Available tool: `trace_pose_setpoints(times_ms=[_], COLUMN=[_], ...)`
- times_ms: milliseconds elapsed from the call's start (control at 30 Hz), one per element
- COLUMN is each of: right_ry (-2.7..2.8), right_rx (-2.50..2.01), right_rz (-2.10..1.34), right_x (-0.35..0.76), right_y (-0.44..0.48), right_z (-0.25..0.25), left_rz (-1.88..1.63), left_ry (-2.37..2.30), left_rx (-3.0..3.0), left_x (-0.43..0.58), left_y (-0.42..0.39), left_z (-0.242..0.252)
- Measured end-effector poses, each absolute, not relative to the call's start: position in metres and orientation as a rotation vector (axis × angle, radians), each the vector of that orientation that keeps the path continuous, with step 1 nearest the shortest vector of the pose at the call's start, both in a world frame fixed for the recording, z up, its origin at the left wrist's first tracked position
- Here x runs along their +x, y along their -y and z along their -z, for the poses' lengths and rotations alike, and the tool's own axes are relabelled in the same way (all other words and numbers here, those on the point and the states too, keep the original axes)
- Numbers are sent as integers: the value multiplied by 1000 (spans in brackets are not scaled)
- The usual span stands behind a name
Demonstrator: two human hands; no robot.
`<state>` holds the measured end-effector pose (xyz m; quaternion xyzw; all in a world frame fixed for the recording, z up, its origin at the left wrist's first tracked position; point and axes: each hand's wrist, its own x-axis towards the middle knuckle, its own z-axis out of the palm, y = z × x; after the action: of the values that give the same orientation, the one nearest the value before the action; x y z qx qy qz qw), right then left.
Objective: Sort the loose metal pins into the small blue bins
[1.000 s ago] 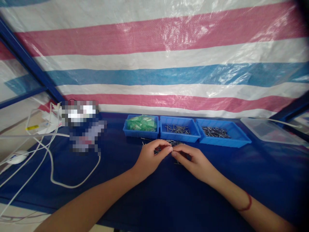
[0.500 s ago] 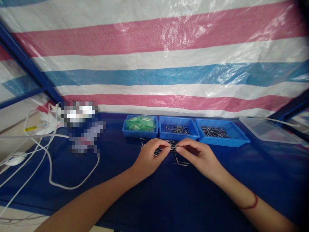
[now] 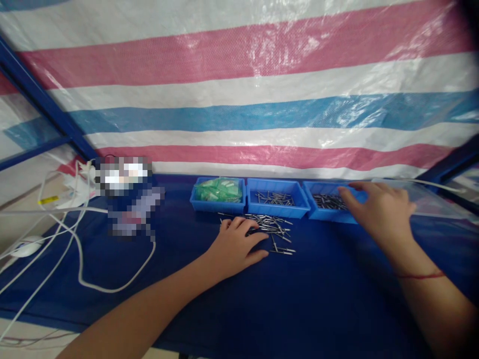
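My left hand lies on the blue tabletop with its fingers stretched out, the fingertips touching a loose pile of small metal pins. My right hand hovers over the right blue bin, which holds more metal pins. Its fingers are spread, and I see nothing held in them. The middle blue bin has a few pins in it. The left blue bin holds green plastic bags.
A clear plastic tray lies at the far right. White cables loop across the table's left side beside a blurred object. A striped red, white and blue tarp closes off the back.
Both hands were pinched together over the pin pile. My right hand has since moved right and up to the right bin and opened; my left hand has flattened onto the pile.
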<state>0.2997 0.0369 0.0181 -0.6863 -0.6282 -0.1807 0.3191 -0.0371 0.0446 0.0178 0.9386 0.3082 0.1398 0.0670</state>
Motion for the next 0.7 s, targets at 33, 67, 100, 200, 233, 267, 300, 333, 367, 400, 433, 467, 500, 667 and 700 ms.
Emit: trace_pose_setpoints(times_ms=[33, 67, 100, 200, 233, 267, 300, 333, 367, 400, 433, 467, 500, 667, 700], right_ry=[1608, 1586, 1546, 1644, 1690, 1743, 1797, 1844, 1885, 1923, 1959, 1999, 2043, 2249, 2272], right_rx=[-1865, -1893, -1915, -1800, -1744, -1686, -1630, -1575, -1523, -1476, -1434, -1395, -1355, -1224, -1215], right_rz=[517, 541, 572, 528, 502, 471, 435, 399, 361, 318, 271, 218, 164, -29, -51], right_x=[297, 292, 286, 263, 256, 249, 242, 235, 229, 223, 217, 212, 206, 187, 184], right_y=[-37, -37, -36, -35, -34, -33, -32, -31, -30, -28, -27, -25, -23, -18, -17], right_z=[-18, -18, -19, -23, -25, -26, -27, -27, -28, -28, -28, -28, -27, -21, -19], left_rz=[-417, -417, -418, -410, -401, -391, -381, -371, -364, -361, -362, -367, -373, -396, -399], left_ry=[-927, -923, -917, -903, -907, -914, -924, -934, -945, -956, -967, -979, -990, -1022, -1025], left_rx=[2843, 2851, 2855, 2848, 2841, 2834, 2828, 2824, 2822, 2821, 2823, 2826, 2830, 2847, 2849], left_x=[-37, -37, -37, -36, -35, -35, -34, -34, -33, -33, -33, -33, -33, -34, -34], left_y=[-45, -45, -45, -45, -45, -45, -45, -45, -46, -46, -47, -47, -48, -50, -51], left_z=[-17, -16, -16, -16, -17, -17, -17, -16, -16, -15, -15, -15, -14, -12, -12])
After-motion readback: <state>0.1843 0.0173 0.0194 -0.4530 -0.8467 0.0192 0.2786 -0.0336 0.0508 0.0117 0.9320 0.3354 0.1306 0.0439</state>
